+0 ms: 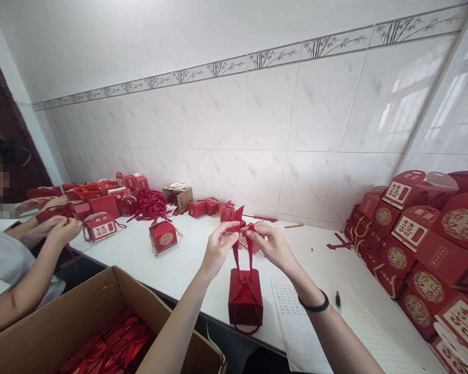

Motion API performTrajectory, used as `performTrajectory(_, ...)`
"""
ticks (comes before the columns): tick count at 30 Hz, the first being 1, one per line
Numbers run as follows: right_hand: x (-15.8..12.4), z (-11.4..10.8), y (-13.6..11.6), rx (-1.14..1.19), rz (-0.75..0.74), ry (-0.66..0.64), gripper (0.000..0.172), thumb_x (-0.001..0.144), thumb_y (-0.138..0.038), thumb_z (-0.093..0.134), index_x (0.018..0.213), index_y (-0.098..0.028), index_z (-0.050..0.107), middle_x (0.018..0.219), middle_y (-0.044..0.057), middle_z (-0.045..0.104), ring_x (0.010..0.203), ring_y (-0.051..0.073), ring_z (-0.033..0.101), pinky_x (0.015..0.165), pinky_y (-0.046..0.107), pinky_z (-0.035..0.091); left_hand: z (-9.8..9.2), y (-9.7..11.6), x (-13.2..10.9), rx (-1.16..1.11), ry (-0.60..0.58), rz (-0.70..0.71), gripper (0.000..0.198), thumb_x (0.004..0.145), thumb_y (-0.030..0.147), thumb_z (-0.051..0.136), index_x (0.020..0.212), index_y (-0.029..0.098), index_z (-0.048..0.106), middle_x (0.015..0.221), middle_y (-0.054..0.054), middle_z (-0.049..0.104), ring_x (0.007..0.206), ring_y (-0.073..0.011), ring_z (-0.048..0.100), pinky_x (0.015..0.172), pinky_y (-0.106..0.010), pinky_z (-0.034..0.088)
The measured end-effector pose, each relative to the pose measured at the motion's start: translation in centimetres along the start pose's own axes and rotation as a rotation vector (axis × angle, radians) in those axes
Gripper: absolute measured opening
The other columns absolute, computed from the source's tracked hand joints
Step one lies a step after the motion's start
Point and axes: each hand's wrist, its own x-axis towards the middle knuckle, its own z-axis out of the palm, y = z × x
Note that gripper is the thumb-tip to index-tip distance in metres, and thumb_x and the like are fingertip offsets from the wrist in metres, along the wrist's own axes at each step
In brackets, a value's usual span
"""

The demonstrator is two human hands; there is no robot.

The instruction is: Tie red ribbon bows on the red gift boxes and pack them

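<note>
Left hand [221, 243] and right hand [269, 241] each pinch a strand of red ribbon [250, 254] between thumb and fingers, directly above a red favour box [245, 304] upright at the table's [320, 259] near edge. The strands rise from its top, apparently kept apart and taut to prevent tangling. Below the right hand lie handwritten ruled paper [286, 317] and a pen [337, 297], seemingly for ready use. Below and left of the left hand, an open cardboard carton [50, 322] holds red pieces, likely within reach. Right of the right hand, decorated wedding boxes [429, 285] rise in tiers, presumably saving space. Farther beyond the left hand sits a ribbon heap [150, 205].
</note>
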Motion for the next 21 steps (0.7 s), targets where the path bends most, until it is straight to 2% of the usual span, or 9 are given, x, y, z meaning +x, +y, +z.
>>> performTrajectory(3,-0.1,0.0,-0.1,-0.084,-0.059,0.062,0.03,0.085,-0.044,0.054,0.07,-0.023,0.07,0.077,0.005,0.054,0.079,0.02,0.052,0.07,0.033,0.044,0.4,0.4,-0.2,0.124,-0.045,0.037,0.029,0.075,0.027,0.062,0.103,0.018,0.061,0.084,-0.002,0.06,0.062,-0.0107,0.057,0.059,-0.026,0.049)
performTrajectory(6,-0.1,0.0,-0.4,-0.027,-0.023,0.076,0.022,0.082,-0.041,0.057,0.076,-0.023,0.069,0.076,0.004,0.056,0.073,0.019,0.053,0.065,0.031,0.044,0.8,0.9,-0.4,0.196,-0.08,0.063,0.03,0.075,0.023,0.059,0.104,0.019,0.06,0.106,-0.005,0.055,0.06,-0.0082,0.057,0.06,-0.026,0.05)
performTrajectory(8,0.1,-0.1,-0.6,0.041,0.016,0.102,0.018,0.077,-0.038,0.062,0.084,-0.022,0.065,0.071,0.002,0.058,0.068,0.018,0.053,0.063,0.03,0.043,1.1,1.0,-0.4,0.241,-0.104,0.058,0.03,0.075,0.021,0.059,0.105,0.019,0.059,0.111,-0.005,0.052,0.059,-0.0067,0.056,0.06,-0.025,0.049)
performTrajectory(11,0.4,0.0,-0.8,0.102,0.054,0.158,0.029,0.069,-0.036,0.068,0.091,-0.021,0.056,0.065,-0.002,0.057,0.063,0.017,0.053,0.057,0.028,0.041,1.3,1.1,-0.4,0.268,-0.145,0.03,0.025,0.074,0.024,0.062,0.097,0.017,0.059,0.102,-0.004,0.055,0.059,-0.0077,0.056,0.059,-0.024,0.047)
performTrajectory(13,0.6,0.1,-0.8,0.083,0.069,0.166,0.029,0.068,-0.034,0.066,0.089,-0.022,0.049,0.064,-0.004,0.056,0.06,0.016,0.052,0.054,0.026,0.039,1.4,1.2,-0.3,0.276,-0.15,0.017,0.02,0.076,0.032,0.062,0.086,0.015,0.058,0.083,-0.001,0.057,0.055,-0.0088,0.055,0.056,-0.024,0.045)
performTrajectory(16,0.8,0.2,-0.8,-0.064,0.093,0.204,0.03,0.066,-0.029,0.062,0.087,-0.022,0.042,0.06,-0.007,0.05,0.054,0.014,0.049,0.054,0.026,0.038,1.7,1.4,-0.2,0.303,-0.108,0.003,0.025,0.081,0.039,0.056,0.077,0.015,0.056,0.055,0.004,0.052,0.047,-0.0091,0.053,0.054,-0.024,0.043)
performTrajectory(19,1.0,0.1,-0.7,-0.174,0.097,0.275,0.044,0.063,-0.029,0.066,0.099,-0.02,0.041,0.063,-0.008,0.049,0.058,0.014,0.052,0.062,0.029,0.042,1.9,1.6,0.0,0.238,-0.089,-0.022,0.026,0.08,0.04,0.057,0.075,0.015,0.056,0.053,0.004,0.053,0.046,-0.0089,0.053,0.052,-0.023,0.044)
performTrajectory(21,1.0,-0.1,-0.7,-0.164,0.119,0.245,0.051,0.064,-0.034,0.069,0.106,-0.019,0.044,0.067,-0.005,0.053,0.062,0.016,0.055,0.064,0.03,0.044,1.9,1.5,0.1,0.136,-0.089,-0.052,0.027,0.077,0.041,0.061,0.075,0.015,0.056,0.06,0.003,0.055,0.046,-0.0086,0.053,0.05,-0.024,0.044)
